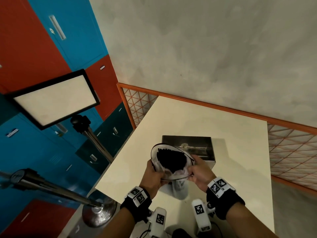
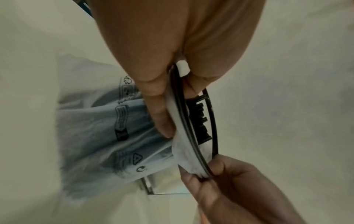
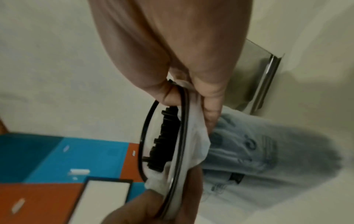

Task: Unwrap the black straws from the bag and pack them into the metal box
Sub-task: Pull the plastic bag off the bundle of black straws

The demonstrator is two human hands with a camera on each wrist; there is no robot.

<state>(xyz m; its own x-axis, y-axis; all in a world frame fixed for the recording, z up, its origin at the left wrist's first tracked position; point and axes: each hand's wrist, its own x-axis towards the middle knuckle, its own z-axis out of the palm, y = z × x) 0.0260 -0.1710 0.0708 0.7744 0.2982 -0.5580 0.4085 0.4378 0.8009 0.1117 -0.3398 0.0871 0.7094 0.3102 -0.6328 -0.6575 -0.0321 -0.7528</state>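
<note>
A clear plastic bag with a black zip rim stands open above the white table. Inside it a bundle of black straws shows end-on. My left hand pinches the bag's rim on the left side, and my right hand pinches the rim on the right. In the left wrist view the left hand nips the rim beside the straws, over the printed bag. The right wrist view shows the right hand on the rim, the straws and the bag. The metal box stands just behind the bag.
An orange mesh fence borders the table at the back and right. To the left stand a light panel on a metal stand and red and blue lockers. White handles with markers lie at the table's near edge.
</note>
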